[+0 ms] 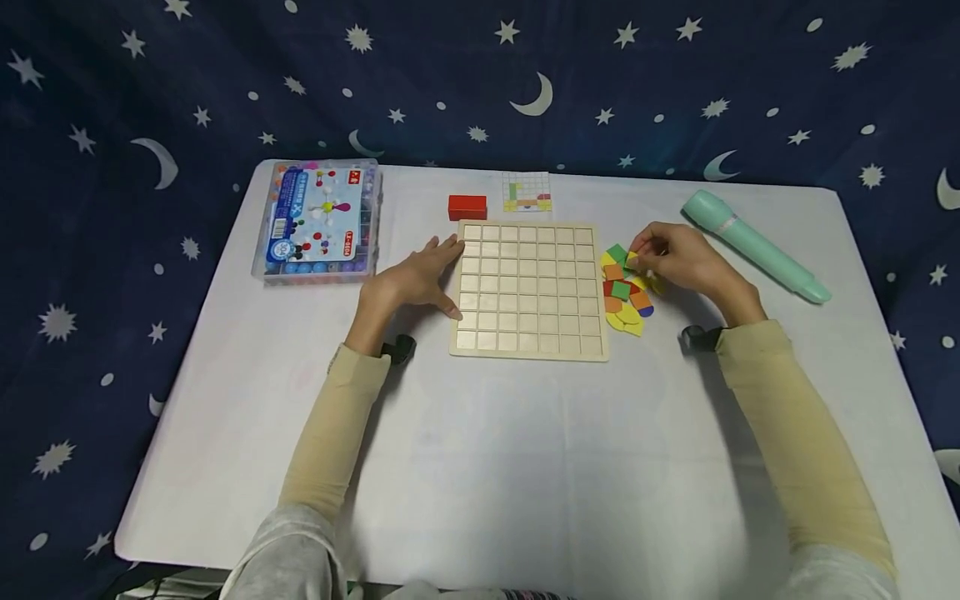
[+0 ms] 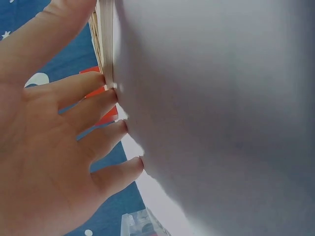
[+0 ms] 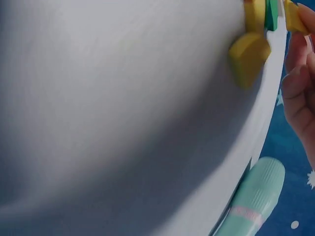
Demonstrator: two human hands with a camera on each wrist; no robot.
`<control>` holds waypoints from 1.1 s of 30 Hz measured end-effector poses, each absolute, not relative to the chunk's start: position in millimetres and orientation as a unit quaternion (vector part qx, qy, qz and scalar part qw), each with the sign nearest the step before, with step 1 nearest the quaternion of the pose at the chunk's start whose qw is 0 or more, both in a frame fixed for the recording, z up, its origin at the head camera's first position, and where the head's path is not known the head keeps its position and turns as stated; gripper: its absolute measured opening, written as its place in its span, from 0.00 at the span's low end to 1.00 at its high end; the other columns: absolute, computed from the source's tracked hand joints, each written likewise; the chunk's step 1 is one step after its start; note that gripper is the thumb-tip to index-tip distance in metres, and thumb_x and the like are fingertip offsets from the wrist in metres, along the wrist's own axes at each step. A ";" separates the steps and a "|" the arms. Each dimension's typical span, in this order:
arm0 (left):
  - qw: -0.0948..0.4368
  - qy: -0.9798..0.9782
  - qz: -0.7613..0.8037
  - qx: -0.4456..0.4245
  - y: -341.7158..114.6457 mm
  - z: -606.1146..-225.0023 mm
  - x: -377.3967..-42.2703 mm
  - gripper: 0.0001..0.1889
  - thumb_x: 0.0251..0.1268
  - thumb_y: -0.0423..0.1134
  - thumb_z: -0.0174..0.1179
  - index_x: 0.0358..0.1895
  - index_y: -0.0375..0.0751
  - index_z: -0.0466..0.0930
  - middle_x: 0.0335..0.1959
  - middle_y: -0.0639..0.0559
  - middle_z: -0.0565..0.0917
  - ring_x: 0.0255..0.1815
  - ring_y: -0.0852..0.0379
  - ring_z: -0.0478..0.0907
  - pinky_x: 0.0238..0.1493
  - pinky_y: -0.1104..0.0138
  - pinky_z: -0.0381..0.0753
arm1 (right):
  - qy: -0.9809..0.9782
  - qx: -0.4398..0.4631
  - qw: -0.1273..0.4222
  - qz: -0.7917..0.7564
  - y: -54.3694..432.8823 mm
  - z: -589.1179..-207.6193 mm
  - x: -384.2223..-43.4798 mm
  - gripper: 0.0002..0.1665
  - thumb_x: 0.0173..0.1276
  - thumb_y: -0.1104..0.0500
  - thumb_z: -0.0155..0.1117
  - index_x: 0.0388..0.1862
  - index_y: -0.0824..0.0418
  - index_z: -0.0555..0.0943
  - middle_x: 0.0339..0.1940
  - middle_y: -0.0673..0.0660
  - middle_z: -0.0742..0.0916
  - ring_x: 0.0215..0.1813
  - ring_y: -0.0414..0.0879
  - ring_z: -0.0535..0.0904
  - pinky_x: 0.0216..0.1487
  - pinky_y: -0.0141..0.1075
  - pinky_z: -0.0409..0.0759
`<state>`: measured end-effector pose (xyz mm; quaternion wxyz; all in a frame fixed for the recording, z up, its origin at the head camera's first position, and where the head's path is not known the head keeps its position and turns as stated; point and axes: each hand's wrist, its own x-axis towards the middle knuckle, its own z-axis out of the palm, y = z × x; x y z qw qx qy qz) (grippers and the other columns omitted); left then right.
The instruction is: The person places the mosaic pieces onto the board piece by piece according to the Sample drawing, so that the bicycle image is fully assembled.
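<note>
A square wooden grid board point(image 1: 528, 292) lies flat in the middle of the table, its cells bare. My left hand point(image 1: 412, 279) is at the board's left edge, thumb and fingers spread; in the left wrist view the fingers point(image 2: 110, 179) look straight, their tips down by the board's side. Over the far end of a heap of coloured flat pieces point(image 1: 621, 290), right of the board, is my right hand point(image 1: 686, 260). It pinches a small yellow piece point(image 3: 294, 19) between thumb and fingertips. The heap mixes yellow, green, orange, red and blue shapes.
Behind the board are a red block point(image 1: 467, 207) and a small printed grid card point(image 1: 527, 192) with coloured shapes. A clear plastic box of beads point(image 1: 318, 221) sits at the back left. At the back right lies a long mint-green case point(image 1: 757, 247). A starry dark cloth point(image 1: 450, 75) hangs behind.
</note>
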<state>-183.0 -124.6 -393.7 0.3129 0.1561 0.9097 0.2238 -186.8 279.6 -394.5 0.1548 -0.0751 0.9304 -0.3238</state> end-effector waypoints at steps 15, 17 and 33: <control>0.314 0.909 0.223 0.158 -125.7 -392.9 -183.8 0.65 0.50 0.43 0.81 0.85 0.47 0.41 0.87 0.53 0.39 0.87 0.49 0.30 0.85 0.46 0.38 | 0.891 -0.087 0.183 -0.406 233.5 -390.1 -198.2 0.15 0.72 0.57 0.69 0.51 0.66 0.81 0.42 0.62 0.85 0.39 0.51 0.81 0.36 0.30 0.80; 0.316 0.909 0.221 0.158 -126.5 -393.0 -184.3 0.65 0.51 0.43 0.81 0.85 0.48 0.41 0.87 0.53 0.39 0.87 0.49 0.30 0.85 0.44 0.38 | 0.886 -0.086 0.196 -0.412 225.7 -388.7 -200.1 0.16 0.73 0.56 0.68 0.51 0.65 0.80 0.42 0.62 0.86 0.38 0.53 0.81 0.34 0.33 0.81; 0.327 0.905 0.211 0.173 -130.4 -396.0 -189.1 0.66 0.51 0.46 0.81 0.85 0.48 0.40 0.87 0.54 0.37 0.87 0.49 0.29 0.85 0.45 0.37 | 0.864 -0.128 0.255 -0.414 169.8 -396.3 -228.0 0.15 0.74 0.56 0.66 0.53 0.63 0.80 0.42 0.59 0.86 0.42 0.53 0.82 0.44 0.37 0.79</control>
